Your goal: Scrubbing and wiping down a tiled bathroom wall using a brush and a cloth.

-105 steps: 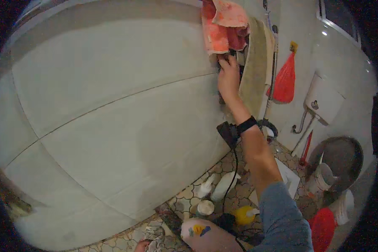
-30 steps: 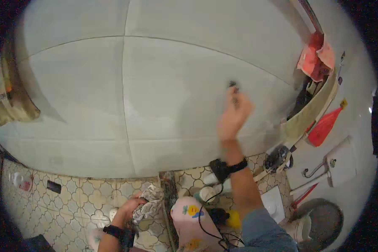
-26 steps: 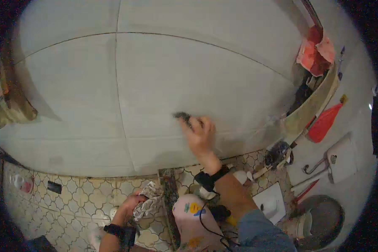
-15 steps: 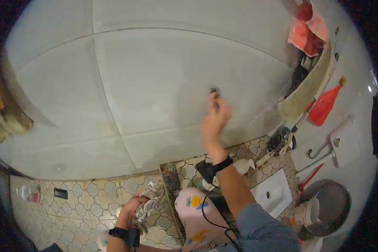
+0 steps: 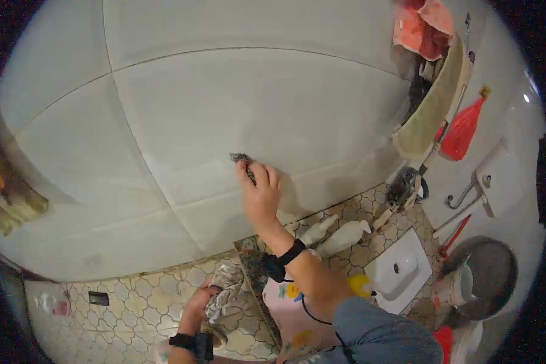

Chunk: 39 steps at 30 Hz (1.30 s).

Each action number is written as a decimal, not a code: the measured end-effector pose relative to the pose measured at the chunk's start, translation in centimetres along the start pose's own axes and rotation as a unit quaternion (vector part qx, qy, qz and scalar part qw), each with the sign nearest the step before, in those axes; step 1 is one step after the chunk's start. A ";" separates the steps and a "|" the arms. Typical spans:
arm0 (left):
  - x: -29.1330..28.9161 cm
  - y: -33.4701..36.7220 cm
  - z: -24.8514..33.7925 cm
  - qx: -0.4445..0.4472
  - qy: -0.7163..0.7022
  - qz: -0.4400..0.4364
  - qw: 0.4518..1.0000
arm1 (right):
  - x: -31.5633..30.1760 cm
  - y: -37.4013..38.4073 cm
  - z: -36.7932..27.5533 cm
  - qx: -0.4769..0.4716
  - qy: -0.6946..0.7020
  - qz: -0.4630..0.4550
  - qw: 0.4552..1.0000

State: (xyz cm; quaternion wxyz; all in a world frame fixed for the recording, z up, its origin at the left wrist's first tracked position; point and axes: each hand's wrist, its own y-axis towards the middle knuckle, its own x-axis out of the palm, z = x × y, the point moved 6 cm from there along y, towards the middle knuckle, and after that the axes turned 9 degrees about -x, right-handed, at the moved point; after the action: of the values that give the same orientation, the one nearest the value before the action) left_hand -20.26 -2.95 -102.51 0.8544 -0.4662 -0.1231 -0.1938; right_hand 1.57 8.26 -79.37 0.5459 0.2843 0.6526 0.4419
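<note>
My right hand presses a dark steel wool scrubber against the pale tiled wall, its fingers closed round it. Part of the scrubber sticks out past the fingertips. Lower on the left, my left hand grips a crumpled whitish cloth above the patterned floor. Both wrists wear black bands. My knee, in pink printed fabric, shows between the arms.
White bottles stand by the wall base, right of my right forearm. A squat toilet, a dark tub and a white bucket are further right. A raised stone edge crosses the floor. Cloths hang at upper right.
My right hand has moved left and a little down along the wall with the scrubber. My left hand still holds the cloth, and the whole view has shifted slightly.
</note>
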 end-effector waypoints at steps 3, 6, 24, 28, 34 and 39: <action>-0.1 -0.1 0.3 0.029 0.008 -0.008 1.000 | -0.1 -0.1 -0.3 0.000 -0.026 -0.010 1.000; 0.3 0.2 0.0 0.015 -0.023 -0.033 0.999 | -1.4 -1.3 1.9 0.160 -0.077 0.082 0.981; -0.7 1.0 -0.2 0.026 0.031 -0.020 0.999 | 0.0 -1.8 1.7 0.032 -0.008 -0.017 0.999; -1.1 1.2 -0.2 0.103 0.050 -0.053 0.992 | -0.8 -2.0 5.0 0.085 -0.030 0.026 0.996; 1.1 -0.6 0.6 0.021 -0.067 -0.048 0.996 | -0.7 -3.8 4.7 0.142 0.008 0.119 0.983; 1.5 -2.3 1.7 0.014 0.086 0.031 0.996 | 1.9 -4.3 1.3 0.059 0.042 -0.007 0.997</action>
State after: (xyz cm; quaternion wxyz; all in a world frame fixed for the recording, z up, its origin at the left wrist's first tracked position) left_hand -19.98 -2.99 -99.25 0.8738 -0.4396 -0.0374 -0.2046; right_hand 2.88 8.33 -84.12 0.5035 0.2929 0.7016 0.4103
